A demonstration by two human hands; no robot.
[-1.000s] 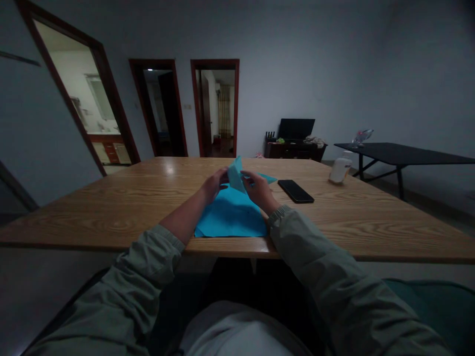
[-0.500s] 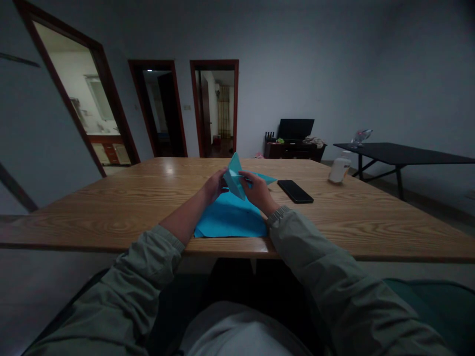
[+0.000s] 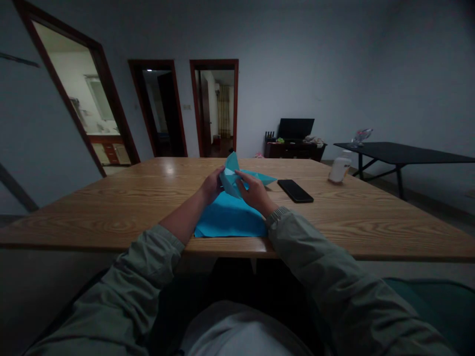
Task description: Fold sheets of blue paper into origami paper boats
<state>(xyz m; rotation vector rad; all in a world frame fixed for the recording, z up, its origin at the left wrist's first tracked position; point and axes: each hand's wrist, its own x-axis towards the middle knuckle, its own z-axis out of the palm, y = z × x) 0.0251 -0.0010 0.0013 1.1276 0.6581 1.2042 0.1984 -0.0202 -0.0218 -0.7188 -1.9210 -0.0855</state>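
Note:
A light blue piece of folded paper (image 3: pixel 230 179) is held up between my hands, above the near part of the wooden table. My left hand (image 3: pixel 213 185) grips its left side, with some fingertips hidden behind the paper. From the right, my right hand (image 3: pixel 256 190) has thumb and fingers on the paper's middle. Behind that hand, another pointed light blue paper piece (image 3: pixel 265 178) sticks out to the right; whether it joins the held one I cannot tell. Below both hands a brighter blue sheet (image 3: pixel 230 220) lies flat near the table edge.
On the wooden table (image 3: pixel 129 210), a black phone (image 3: pixel 295 191) lies right of my hands. Farther right stands a white bottle (image 3: pixel 339 168). A black table (image 3: pixel 415 154) is beyond, and a television (image 3: pixel 296 129) stands on a dark cabinet at the back wall.
The folded paper has shifted slightly left and its top point leans more to the left. Both hands have moved a little left with it; my right fingers lie lower across its middle.

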